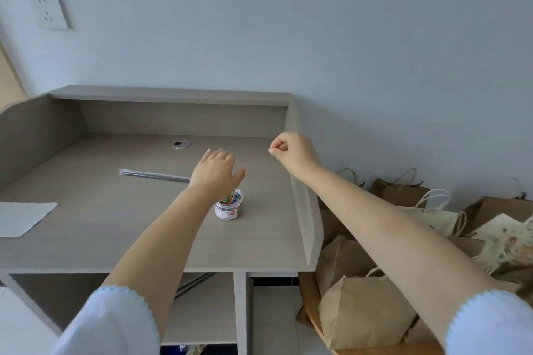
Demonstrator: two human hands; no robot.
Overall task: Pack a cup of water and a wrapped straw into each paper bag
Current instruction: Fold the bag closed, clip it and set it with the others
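Nearest the camera, two pale blue sleeves with scalloped cuffs, bare forearms reaching forward over a grey wood-grain desk (pixel 101 239). Low on the right, beside the desk, a heap of brown paper bags (pixel 363 314) with twisted cord handles, slumped and lying on a round wooden surface, a few printed ones among them. On the left edge of the desktop, a white cloth (pixel 23 217) lying flat. Toward the middle, a small clear tub of coloured paper clips (pixel 229 206), open at the top, standing upright. Just above it, hovering, the left hand (pixel 215 174), palm down, fingers straight and loosely spread, holding nothing. Left of that hand, flat on the desk, a long wrapped straw (pixel 154 175) in clear film, its right end passing behind the hand. Farther right, raised above the desk's right side panel, the right hand (pixel 292 155), thumb and forefinger pinched on something tiny and green (pixel 273 157), too small to tell for sure, the other fingers curled. Farther back, a round metal cable port (pixel 182 144) in the desktop, then a low shelf along the rear. On the pale wall, upper left, a white socket plate (pixel 52 11)
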